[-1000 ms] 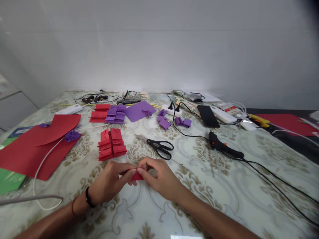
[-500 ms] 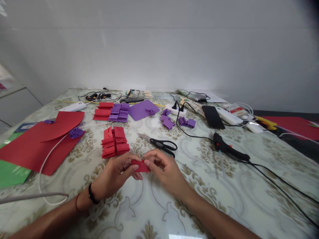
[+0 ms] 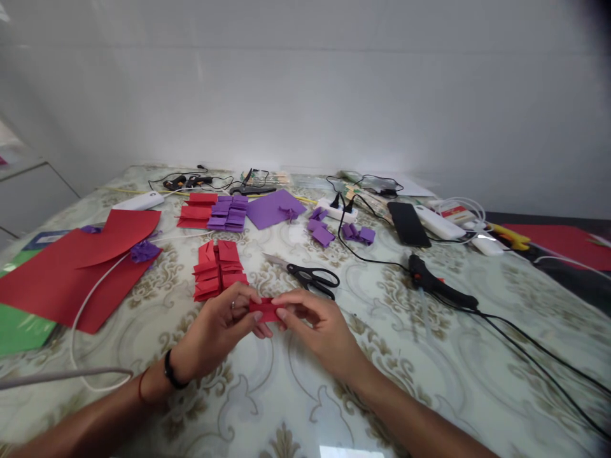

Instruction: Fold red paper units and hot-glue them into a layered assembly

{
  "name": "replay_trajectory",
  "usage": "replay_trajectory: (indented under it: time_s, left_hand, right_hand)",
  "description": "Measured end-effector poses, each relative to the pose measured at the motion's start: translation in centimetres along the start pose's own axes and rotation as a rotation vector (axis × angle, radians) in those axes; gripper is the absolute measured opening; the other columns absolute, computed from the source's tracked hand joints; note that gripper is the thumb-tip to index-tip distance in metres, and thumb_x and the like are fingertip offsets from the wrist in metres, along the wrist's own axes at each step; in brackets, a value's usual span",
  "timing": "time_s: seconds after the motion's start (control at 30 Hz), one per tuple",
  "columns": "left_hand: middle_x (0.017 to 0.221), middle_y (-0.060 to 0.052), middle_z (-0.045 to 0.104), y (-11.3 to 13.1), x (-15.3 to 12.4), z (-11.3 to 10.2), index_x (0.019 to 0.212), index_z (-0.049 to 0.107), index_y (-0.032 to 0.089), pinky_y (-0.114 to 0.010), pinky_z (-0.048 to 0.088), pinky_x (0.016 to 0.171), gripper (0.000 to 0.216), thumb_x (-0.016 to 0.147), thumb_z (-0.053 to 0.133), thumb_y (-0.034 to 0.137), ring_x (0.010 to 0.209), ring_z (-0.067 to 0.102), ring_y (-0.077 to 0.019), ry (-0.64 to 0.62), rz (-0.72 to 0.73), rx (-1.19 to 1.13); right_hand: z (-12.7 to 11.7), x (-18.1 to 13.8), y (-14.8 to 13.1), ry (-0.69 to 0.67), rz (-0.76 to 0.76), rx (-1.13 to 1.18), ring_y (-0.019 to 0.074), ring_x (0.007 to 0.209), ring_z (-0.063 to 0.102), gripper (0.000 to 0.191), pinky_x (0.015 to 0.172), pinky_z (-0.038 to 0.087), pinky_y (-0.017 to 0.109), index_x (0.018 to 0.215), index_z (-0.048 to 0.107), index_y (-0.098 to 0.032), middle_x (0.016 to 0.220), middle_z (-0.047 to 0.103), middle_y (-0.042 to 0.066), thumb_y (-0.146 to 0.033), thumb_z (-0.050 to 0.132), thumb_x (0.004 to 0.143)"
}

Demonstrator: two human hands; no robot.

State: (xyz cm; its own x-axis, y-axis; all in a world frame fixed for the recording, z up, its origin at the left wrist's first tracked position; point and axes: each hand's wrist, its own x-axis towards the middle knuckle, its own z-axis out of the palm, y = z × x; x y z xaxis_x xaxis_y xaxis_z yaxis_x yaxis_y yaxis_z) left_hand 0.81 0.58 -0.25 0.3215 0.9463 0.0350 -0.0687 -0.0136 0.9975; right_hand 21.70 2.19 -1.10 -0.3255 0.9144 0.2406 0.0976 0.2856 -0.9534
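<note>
Between both hands, above the table, is a small folded piece of red paper [image 3: 267, 311]. My left hand [image 3: 224, 324] pinches its left end between thumb and fingers. The right end is gripped the same way by my right hand [image 3: 317, 324]. A lengthwise fold shows across the paper, and its ends are hidden under my fingers. Just beyond my left hand lie folded red paper pieces [image 3: 219, 270] in two rows. Scissors [image 3: 310, 278] with black handles rest on the table beyond my right hand, blades pointing left.
Large red paper sheets [image 3: 71, 280] lie at the left over a green one [image 3: 23, 334]. Purple folded pieces [image 3: 228, 213] and a purple sheet [image 3: 270, 210] are farther back. A black glue gun [image 3: 442, 286], its cord, a phone [image 3: 408, 224] and a power strip [image 3: 338, 210] occupy the right side.
The red paper has tilted in my fingers, so a fold along its length now shows. Both hands still hold it in nearly the same place.
</note>
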Motion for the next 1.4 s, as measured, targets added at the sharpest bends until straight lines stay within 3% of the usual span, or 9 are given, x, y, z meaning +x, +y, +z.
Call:
replay_trajectory:
  time_s: [0.1,0.3,0.57,0.77,1.0,1.07,1.2,1.3,1.4]
  left_hand:
    - [0.08,-0.002,0.079,0.0,0.0,-0.1,0.104,0.057,0.018,-0.029,0.063,0.075,0.023,0.096,0.071,0.035,0.076,0.078,-0.0178,-0.005,-0.011,0.033]
    - [0.082,-0.004,0.079,0.3,0.2,-0.1,0.11,0.06,0.016,-0.031,0.062,0.074,0.03,0.095,0.073,0.038,0.076,0.079,-0.0191,-0.038,-0.054,0.026]
    - [0.078,-0.006,0.081,0.8,0.2,-0.3,0.113,0.064,0.014,-0.036,0.064,0.075,0.035,0.097,0.071,0.043,0.075,0.079,-0.0213,-0.101,-0.094,-0.063]
    - [0.087,-0.007,0.081,0.8,0.2,-0.4,0.114,0.067,0.014,-0.035,0.064,0.077,0.033,0.097,0.072,0.041,0.077,0.079,-0.0207,-0.103,-0.076,-0.111]
    - [0.092,-0.005,0.082,-0.1,0.0,-0.5,0.116,0.065,0.017,-0.036,0.065,0.085,0.03,0.093,0.077,0.033,0.086,0.081,-0.0213,-0.068,-0.07,-0.114]
    - [0.094,-0.005,0.082,-0.4,0.0,-0.5,0.115,0.063,0.018,-0.036,0.065,0.087,0.029,0.094,0.076,0.032,0.088,0.081,-0.0211,-0.074,-0.066,-0.112]
    - [0.096,-0.004,0.082,-0.9,0.1,-0.4,0.118,0.06,0.021,-0.034,0.064,0.086,0.027,0.095,0.072,0.03,0.091,0.081,-0.0209,-0.091,-0.059,-0.061]
    - [0.1,-0.005,0.081,-1.1,0.1,-0.4,0.125,0.055,0.022,-0.033,0.064,0.084,0.035,0.095,0.072,0.027,0.091,0.081,-0.0205,-0.084,-0.043,0.002]
    - [0.105,-0.003,0.076,-1.1,0.2,-0.4,0.122,0.051,0.024,-0.03,0.064,0.081,0.041,0.09,0.076,0.023,0.088,0.08,-0.0182,0.014,0.003,0.006]
  right_hand:
    - [0.1,-0.1,0.1,0.016,-0.046,0.0,0.0145,0.074,0.073,0.017,0.07,0.06,0.026,0.105,0.08,-0.023,0.098,0.077,0.005,-0.023,0.067,0.095]
    - [0.0,-0.1,0.5,0.046,-0.152,-0.071,0.0214,0.107,0.074,0.025,0.077,0.064,0.029,0.111,0.083,-0.029,0.118,0.078,0.008,-0.019,0.066,0.096]
    - [-0.3,-0.1,0.3,0.018,-0.149,-0.058,0.0213,0.105,0.075,0.028,0.073,0.061,0.029,0.104,0.085,-0.029,0.126,0.076,0.007,-0.012,0.065,0.093]
    - [-0.2,-0.1,0.5,-0.013,-0.126,-0.055,0.0196,0.099,0.075,0.025,0.07,0.059,0.026,0.091,0.083,-0.026,0.125,0.074,0.008,-0.01,0.064,0.09]
    - [0.0,-0.2,0.2,-0.088,-0.071,0.023,0.0248,0.118,0.067,0.012,0.082,0.06,0.032,0.101,0.076,-0.024,0.13,0.066,0.011,-0.022,0.066,0.095]
    - [0.3,-0.2,0.4,-0.061,-0.002,0.084,0.0228,0.111,0.068,0.012,0.081,0.059,0.032,0.106,0.072,-0.024,0.126,0.066,0.01,-0.026,0.068,0.095]
    - [0.6,0.0,0.9,-0.022,0.156,0.269,0.0177,0.091,0.069,0.032,0.076,0.06,0.031,0.118,0.058,-0.026,0.114,0.066,0.005,-0.033,0.075,0.091]
    - [0.6,0.2,1.1,-0.071,0.197,0.331,0.0169,0.084,0.067,0.034,0.075,0.059,0.031,0.116,0.058,-0.024,0.099,0.067,0.002,-0.036,0.076,0.09]
    - [0.5,0.2,1.2,-0.076,0.215,0.327,0.0147,0.074,0.065,0.031,0.074,0.055,0.029,0.112,0.061,-0.023,0.086,0.065,-0.001,-0.035,0.077,0.088]
